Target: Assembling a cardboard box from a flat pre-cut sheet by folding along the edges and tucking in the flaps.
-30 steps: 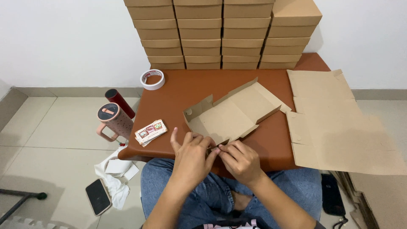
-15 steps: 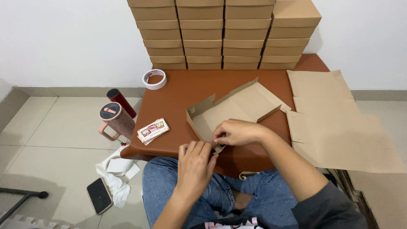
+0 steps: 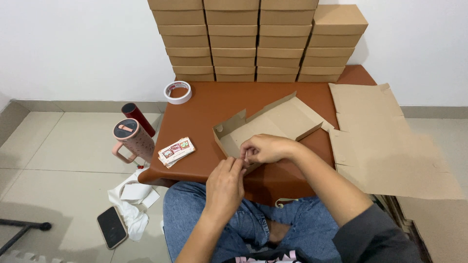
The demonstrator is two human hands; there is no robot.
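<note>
1. The box [image 3: 273, 124] is plain brown cardboard, half folded, its walls partly raised; it lies near the desk's [image 3: 209, 104] front edge.
2. The right hand [image 3: 265, 148] pinches the box's front wall; the left hand [image 3: 225, 187], fingers loosely curled, touches the same edge from below.
3. Flat cardboard [image 3: 385, 141] overhangs the right edge; stacked boxes [image 3: 253, 39] line the back edge; a tape roll [image 3: 178, 92] sits back left, cards [image 3: 176, 151] at the left edge.
</note>
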